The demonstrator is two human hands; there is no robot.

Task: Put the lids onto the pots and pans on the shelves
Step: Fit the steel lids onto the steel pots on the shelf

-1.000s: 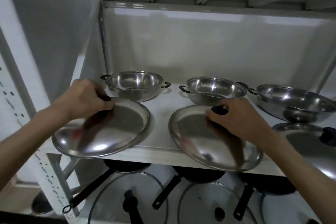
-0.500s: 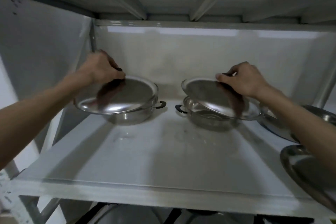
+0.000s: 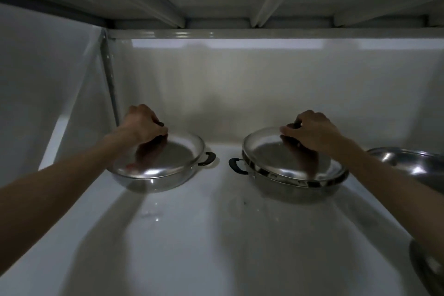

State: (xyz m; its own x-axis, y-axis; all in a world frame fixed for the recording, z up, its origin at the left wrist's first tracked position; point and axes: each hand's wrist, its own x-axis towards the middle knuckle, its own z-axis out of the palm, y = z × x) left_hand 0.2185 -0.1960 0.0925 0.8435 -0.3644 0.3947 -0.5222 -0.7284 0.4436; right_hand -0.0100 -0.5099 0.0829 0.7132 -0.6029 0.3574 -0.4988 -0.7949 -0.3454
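Stainless steel made up both lids, and from the head view, the only one given, they looked stiff and thin, light enough for one hand each yet slick and apt to skate or clatter on a rim, so the dark knob at each centre seemed the right place to take hold. The left hand [image 3: 144,125] was closed with curled fingers around the knob of the left lid [image 3: 165,158], which sat level on the left pot [image 3: 153,181], its edge meeting the pot's rim all round as far as could be seen. The right hand [image 3: 312,131] was likewise closed on the knob of the right lid [image 3: 276,158], which lay on the right pot [image 3: 295,187] but appeared not quite centred, a dark band of rim showing along its near edge. Both lids were shallow domes, mirror-bright, throwing back dim reflections of the hands. Each pot had black loop side handles, one visible on each. They stood side by side, apart, toward the back of the white shelf [image 3: 216,235]. An uncovered steel pan [image 3: 408,163] stood at the far right, and the edge of another lid [image 3: 422,269] lay at the lower right corner, so the work was judged unfinished.
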